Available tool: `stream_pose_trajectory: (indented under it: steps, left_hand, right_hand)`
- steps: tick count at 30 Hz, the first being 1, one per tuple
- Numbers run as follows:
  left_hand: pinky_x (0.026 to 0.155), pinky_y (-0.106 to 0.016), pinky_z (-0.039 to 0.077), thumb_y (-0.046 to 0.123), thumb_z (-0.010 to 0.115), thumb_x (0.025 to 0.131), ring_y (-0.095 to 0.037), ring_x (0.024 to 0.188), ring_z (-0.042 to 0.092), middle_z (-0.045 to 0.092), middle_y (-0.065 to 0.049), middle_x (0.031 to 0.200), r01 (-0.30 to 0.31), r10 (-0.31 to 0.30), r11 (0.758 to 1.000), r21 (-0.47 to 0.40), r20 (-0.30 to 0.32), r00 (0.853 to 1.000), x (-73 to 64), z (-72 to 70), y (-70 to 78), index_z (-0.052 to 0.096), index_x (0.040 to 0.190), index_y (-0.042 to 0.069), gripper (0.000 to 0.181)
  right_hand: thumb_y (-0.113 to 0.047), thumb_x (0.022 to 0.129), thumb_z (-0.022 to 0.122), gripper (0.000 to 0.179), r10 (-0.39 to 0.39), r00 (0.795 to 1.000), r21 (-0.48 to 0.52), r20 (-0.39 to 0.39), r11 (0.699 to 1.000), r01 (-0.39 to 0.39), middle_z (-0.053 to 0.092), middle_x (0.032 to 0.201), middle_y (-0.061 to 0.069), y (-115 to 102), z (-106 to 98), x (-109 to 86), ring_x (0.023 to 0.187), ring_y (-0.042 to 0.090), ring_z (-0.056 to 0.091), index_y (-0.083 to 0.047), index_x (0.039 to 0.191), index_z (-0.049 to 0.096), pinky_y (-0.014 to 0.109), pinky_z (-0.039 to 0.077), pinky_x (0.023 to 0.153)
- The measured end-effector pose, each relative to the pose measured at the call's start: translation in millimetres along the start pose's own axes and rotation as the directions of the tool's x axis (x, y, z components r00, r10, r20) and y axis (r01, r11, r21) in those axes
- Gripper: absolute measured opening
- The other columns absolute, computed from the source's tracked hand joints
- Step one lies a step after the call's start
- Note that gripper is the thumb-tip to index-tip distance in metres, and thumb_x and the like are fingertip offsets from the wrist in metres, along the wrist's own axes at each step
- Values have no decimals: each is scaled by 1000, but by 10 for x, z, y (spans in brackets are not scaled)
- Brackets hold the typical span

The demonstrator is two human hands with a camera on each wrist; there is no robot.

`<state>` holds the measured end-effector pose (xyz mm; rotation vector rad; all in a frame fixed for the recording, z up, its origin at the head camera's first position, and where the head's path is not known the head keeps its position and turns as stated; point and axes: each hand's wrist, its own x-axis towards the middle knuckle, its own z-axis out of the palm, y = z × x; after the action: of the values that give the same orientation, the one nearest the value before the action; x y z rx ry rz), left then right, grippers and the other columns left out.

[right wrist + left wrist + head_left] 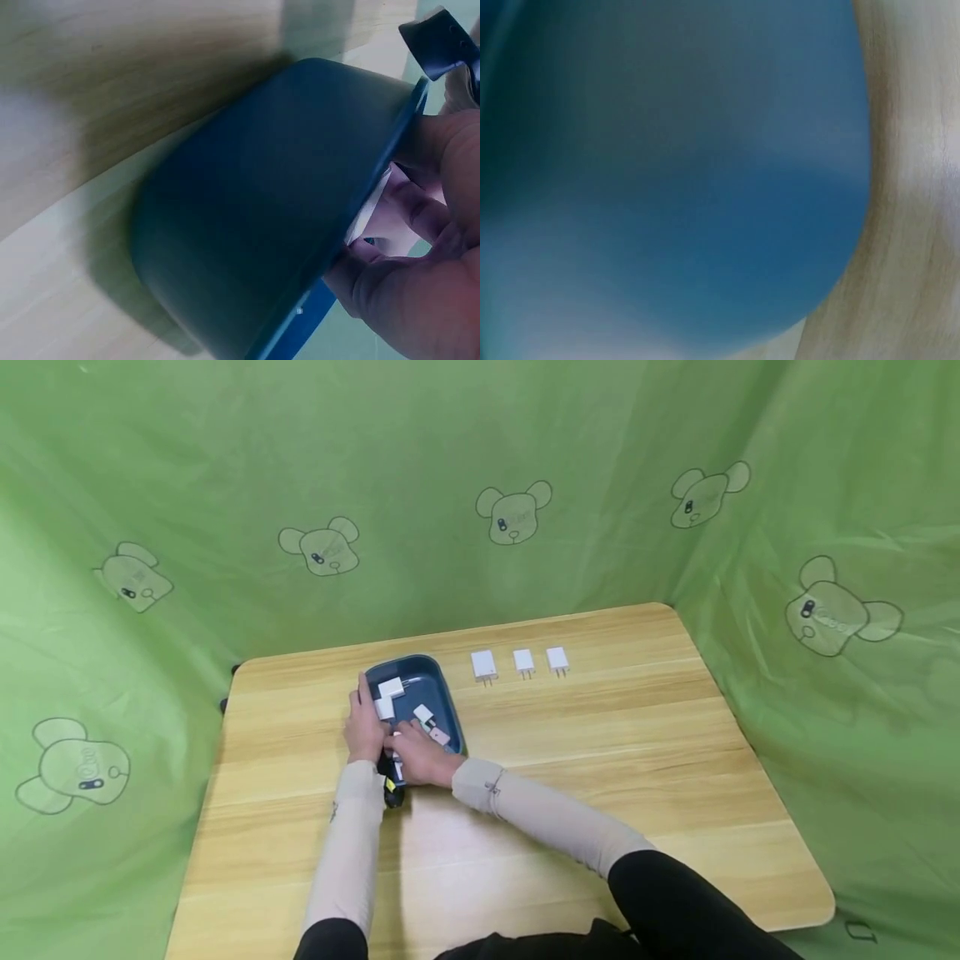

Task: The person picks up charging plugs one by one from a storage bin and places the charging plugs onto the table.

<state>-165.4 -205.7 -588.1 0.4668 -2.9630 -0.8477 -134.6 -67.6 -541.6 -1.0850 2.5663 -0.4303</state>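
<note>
**Steady the tray, and be gentle with the small plugs**

The dark blue, rounded, deep tray [427, 683] stands on the light wood-grain worktop [645, 735], toward its far left corner. Your left hand [365, 727] is at the tray's left rim; one of its fingers lies straight along this side, but its thumb is hidden, so I cannot tell if the hand grips. Your right hand [422, 756] reaches over the near part of the tray. Its fingers are bent around a white, hard-looking piece [369, 210], just inside the rim; whether they pinch it firmly, I cannot tell.

I judge that you are sorting out small pieces inside the tray, so let the left hand steady the wall while the right one works. It is better to take each piece by its flat sides and to spare the prongs. Your two hands are very near each other, so please give the right fingers some room. Lift clear of the rim before moving sideways.

Mind also the white block-shaped charger with a dark end [423, 713] and the pale pink block [439, 737], both near the right wall: your right wrist could push them.
</note>
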Motion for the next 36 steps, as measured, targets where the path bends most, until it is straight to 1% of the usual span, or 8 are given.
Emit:
stream_pose_trajectory:
  steps: [7,11,17,22,24,27,30,36]
  left_hand:
    - [75,-60,56,-11,67,75,-48,92,64,39,-21,154,5,-5,1000,-12,-6,1000,-22,-5,-1,14,164,16,107]
    - [76,-60,56,-11,69,73,-48,92,64,39,-22,154,10,-10,1000,-12,-3,1000,-27,4,3,13,164,17,111]
    - [77,-59,57,-1,76,73,-47,88,65,37,-22,155,24,-24,1000,4,35,999,-28,12,1,8,165,17,116]
    - [75,-58,57,-1,74,76,-47,86,65,39,-22,152,28,-28,1000,4,28,999,-11,13,6,9,164,17,111]
    - [75,-58,57,-3,73,76,-48,87,65,40,-22,152,23,-23,1000,-1,26,999,-7,13,8,10,164,17,110]
    - [75,-58,57,-5,73,76,-47,87,65,39,-22,153,21,-21,1000,-9,31,999,-3,10,6,9,164,17,111]
    - [76,-57,58,-5,73,76,-46,88,66,37,-22,155,27,-27,1000,-9,38,999,1,9,0,8,165,17,112]
    - [77,-57,58,-7,71,77,-45,87,65,35,-22,157,36,-36,999,-11,46,998,4,9,11,6,165,18,112]
  right_hand:
    - [1,78,68,37,-12,998,46,-59,999,15,69,112,1,41,-129,-32,110,19,54,-13,111,74,34,41,98]
    - [3,78,64,37,-29,995,88,-94,995,38,69,112,1,99,-190,-42,111,19,54,-12,110,74,35,40,100]
    - [4,79,62,37,-55,989,137,-135,988,74,70,112,1,218,-265,-79,116,20,57,-11,111,75,37,41,105]
    - [2,79,63,34,-46,977,166,-208,983,81,69,119,4,323,-363,-105,120,24,56,-12,107,75,40,42,110]
    - [3,79,63,35,-42,971,188,-234,978,88,69,123,6,365,-424,-121,123,25,55,-11,109,74,42,42,113]
    - [4,80,64,40,-16,966,241,-258,967,80,67,129,8,440,-517,-150,126,27,54,-9,118,69,42,42,115]
    - [3,83,65,46,51,966,312,-255,950,33,65,134,7,529,-611,-193,127,25,54,-9,127,62,41,43,114]
    - [1,86,67,48,162,953,370,-256,927,-58,63,134,6,797,-749,-279,130,24,52,-10,132,59,44,45,114]
